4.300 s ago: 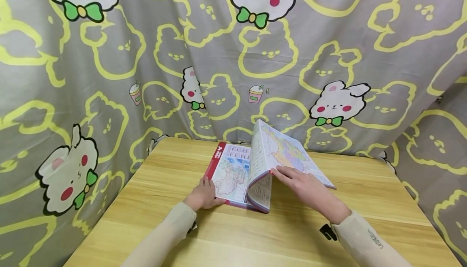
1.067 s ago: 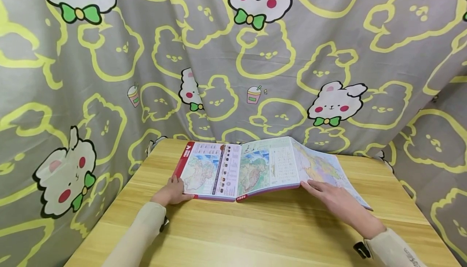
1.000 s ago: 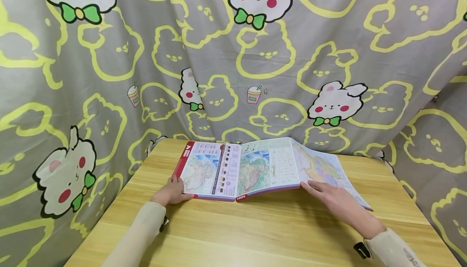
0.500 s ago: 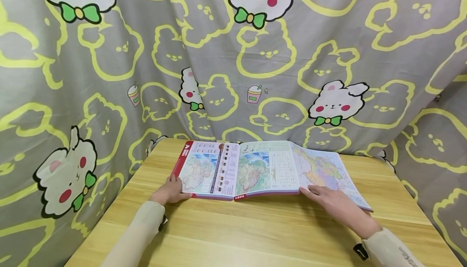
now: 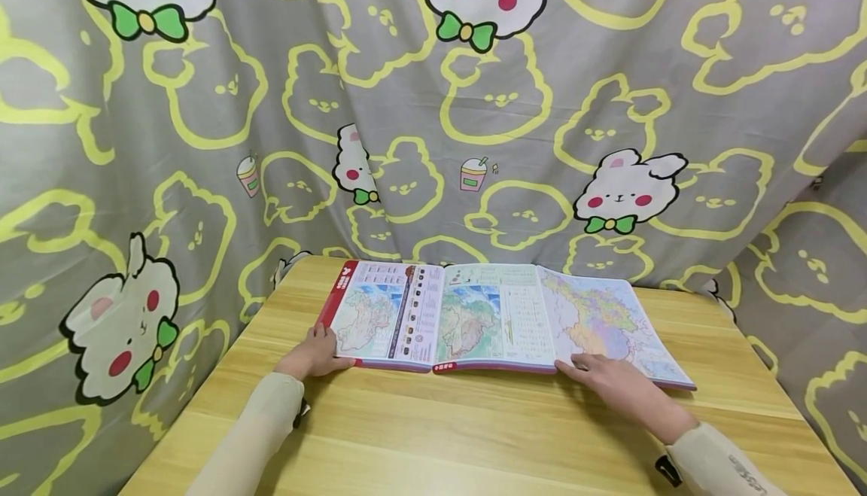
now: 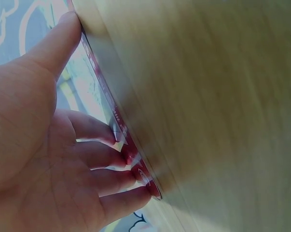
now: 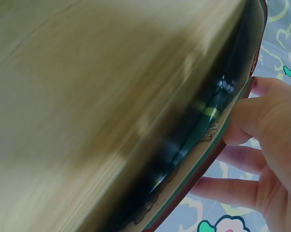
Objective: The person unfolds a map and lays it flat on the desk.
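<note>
A glossy folding map [image 5: 470, 319] lies spread across the back of the table in three panels, with a red strip [image 5: 328, 311] down its left side. At its front left corner, my left hand [image 5: 311, 357] rests with fingers on the left edge and thumb along the front. In the left wrist view the fingertips [image 6: 147, 190] touch the red edge. My right hand [image 5: 603, 379] pinches the front edge near the fold between the middle and right panels. The right wrist view shows this hand [image 7: 275, 140] with the thumb under the edge, which is raised off the table.
The map lies on a light wooden table [image 5: 433, 436], its back edge close to the grey curtain [image 5: 406, 180] printed with yellow outlines and white rabbits. A black clip [image 5: 668, 471] hangs by the right sleeve [image 5: 718, 462].
The map has opened out from a standing fold into three panels as the right hand moved right and the left hand left. Over the last second its raised panels have sunk toward the table.
</note>
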Motion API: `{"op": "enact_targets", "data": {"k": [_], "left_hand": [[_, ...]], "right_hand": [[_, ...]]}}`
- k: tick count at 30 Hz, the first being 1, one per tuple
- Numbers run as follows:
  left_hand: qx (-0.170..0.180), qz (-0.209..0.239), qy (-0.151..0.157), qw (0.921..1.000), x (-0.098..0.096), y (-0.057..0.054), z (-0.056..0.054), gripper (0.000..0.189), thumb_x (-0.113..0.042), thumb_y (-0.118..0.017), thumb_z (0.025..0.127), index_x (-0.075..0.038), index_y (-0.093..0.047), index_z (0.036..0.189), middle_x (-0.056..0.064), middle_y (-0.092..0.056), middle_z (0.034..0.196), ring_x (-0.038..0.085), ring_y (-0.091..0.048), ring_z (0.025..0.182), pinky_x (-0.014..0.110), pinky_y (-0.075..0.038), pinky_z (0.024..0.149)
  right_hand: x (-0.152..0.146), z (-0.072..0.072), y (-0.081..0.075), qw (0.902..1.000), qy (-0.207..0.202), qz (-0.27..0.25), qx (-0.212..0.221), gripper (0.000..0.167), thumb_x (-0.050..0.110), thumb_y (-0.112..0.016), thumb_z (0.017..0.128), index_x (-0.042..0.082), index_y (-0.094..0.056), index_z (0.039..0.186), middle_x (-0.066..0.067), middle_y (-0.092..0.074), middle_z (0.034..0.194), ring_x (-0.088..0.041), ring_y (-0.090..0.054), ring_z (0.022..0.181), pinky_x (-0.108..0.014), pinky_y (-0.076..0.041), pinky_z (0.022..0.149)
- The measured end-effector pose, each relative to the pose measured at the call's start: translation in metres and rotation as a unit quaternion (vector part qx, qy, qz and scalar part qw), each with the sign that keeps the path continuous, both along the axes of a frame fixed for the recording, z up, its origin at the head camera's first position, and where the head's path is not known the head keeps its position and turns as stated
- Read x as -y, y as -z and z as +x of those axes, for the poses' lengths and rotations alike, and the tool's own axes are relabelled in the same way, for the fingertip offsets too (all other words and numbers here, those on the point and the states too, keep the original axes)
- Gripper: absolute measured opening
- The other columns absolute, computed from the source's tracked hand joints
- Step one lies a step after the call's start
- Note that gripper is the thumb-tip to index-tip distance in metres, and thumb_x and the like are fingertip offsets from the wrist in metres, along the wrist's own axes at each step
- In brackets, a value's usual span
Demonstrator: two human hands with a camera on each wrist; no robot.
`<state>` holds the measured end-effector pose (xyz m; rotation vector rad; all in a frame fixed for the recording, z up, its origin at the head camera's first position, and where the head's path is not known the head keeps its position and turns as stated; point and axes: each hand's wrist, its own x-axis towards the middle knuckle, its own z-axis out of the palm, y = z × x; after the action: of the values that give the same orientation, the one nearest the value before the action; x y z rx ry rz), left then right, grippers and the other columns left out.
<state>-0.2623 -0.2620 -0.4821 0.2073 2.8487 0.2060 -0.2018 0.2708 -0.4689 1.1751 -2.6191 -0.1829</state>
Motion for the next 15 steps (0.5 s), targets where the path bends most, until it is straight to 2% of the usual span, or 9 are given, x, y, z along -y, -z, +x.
{"op": "enact_targets", "data": {"k": [7, 15], "left_hand": [[0.001, 0.005, -0.006, 1.0000, 0.001, -0.002, 0.001, 0.093, -0.048, -0.067, 0.083, 0.025, -0.032, 0.129, 0.042, -0.028, 0.134, 0.051, -0.032, 0.122, 0.059, -0.034, 0.098], [0.004, 0.001, -0.008, 1.0000, 0.002, -0.001, -0.001, 0.092, -0.047, -0.067, 0.083, 0.024, -0.033, 0.129, 0.041, -0.030, 0.135, 0.050, -0.033, 0.121, 0.060, -0.035, 0.098]], "right_hand": [[0.003, -0.003, 0.005, 0.9996, -0.013, 0.024, -0.001, 0.057, -0.011, -0.068, 0.076, 0.014, -0.062, 0.127, -0.013, -0.062, 0.109, -0.029, -0.063, 0.091, -0.037, -0.053, 0.053], [0.006, -0.006, 0.012, 0.9985, -0.042, 0.032, -0.016, 0.052, -0.006, -0.073, 0.073, 0.014, -0.066, 0.120, -0.007, -0.059, 0.096, -0.023, -0.061, 0.075, -0.027, -0.045, 0.042]]}}
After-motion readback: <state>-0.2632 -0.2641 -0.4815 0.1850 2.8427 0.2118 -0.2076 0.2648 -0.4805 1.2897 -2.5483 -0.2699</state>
